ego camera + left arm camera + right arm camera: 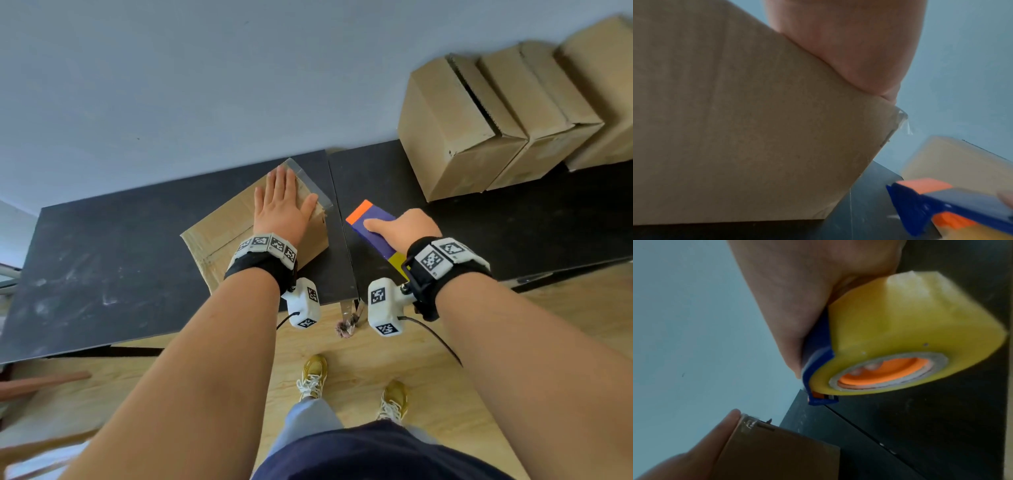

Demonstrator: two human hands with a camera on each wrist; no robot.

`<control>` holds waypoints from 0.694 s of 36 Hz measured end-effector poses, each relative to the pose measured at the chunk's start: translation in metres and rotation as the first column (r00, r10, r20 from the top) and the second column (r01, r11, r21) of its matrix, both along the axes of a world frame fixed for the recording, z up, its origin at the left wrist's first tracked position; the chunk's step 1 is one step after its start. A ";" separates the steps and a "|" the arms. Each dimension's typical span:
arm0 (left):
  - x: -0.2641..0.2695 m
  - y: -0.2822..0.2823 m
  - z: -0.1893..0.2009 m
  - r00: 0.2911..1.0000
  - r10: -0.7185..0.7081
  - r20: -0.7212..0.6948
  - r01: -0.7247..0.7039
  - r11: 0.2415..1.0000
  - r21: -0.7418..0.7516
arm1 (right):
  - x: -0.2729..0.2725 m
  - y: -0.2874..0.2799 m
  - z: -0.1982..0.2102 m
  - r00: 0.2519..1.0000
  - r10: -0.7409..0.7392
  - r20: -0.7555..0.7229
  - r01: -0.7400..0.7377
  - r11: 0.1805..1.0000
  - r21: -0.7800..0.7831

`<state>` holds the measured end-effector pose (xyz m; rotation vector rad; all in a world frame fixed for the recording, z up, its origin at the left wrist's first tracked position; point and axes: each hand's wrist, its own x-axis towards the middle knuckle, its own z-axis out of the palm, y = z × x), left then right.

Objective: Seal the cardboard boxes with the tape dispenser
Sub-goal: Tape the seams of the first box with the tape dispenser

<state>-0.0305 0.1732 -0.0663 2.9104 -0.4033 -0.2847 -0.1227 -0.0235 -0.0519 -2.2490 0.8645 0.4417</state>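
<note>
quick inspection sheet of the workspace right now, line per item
surface: black tabletop, scuffed, in two panels with a seam between.
job's things: cardboard box with clear tape over its far edge; tape dispenser, blue and orange, yellow roll.
clutter: stacked boxes on the far right of the table.
grippers: left hand flat on the box; right hand grips the dispenser.
cables: black cable from the right wrist camera.
surroundings: grey wall, wood floor.

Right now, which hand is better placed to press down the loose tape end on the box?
Left hand: it lies flat on the box beside the loose tape end; the right hand grips the tape dispenser.
</note>
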 end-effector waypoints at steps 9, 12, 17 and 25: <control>-0.001 0.001 -0.005 0.999 -0.001 0.037 0.002 1.000 -0.019 | 0.019 0.004 -0.016 0.994 0.107 -0.005 -0.106 0.974 -0.201; 0.000 0.001 -0.007 0.999 0.003 0.044 -0.001 1.000 -0.030 | 0.024 0.005 -0.023 0.989 0.142 -0.031 -0.146 0.969 -0.200; 0.001 0.001 -0.010 0.998 0.009 0.065 -0.007 0.999 -0.037 | 0.032 0.017 -0.044 0.987 0.159 -0.030 -0.161 0.958 -0.237; 0.001 0.002 -0.008 0.997 0.017 0.079 -0.012 0.998 -0.065 | 0.035 0.028 -0.074 0.979 0.188 -0.079 -0.201 0.954 -0.220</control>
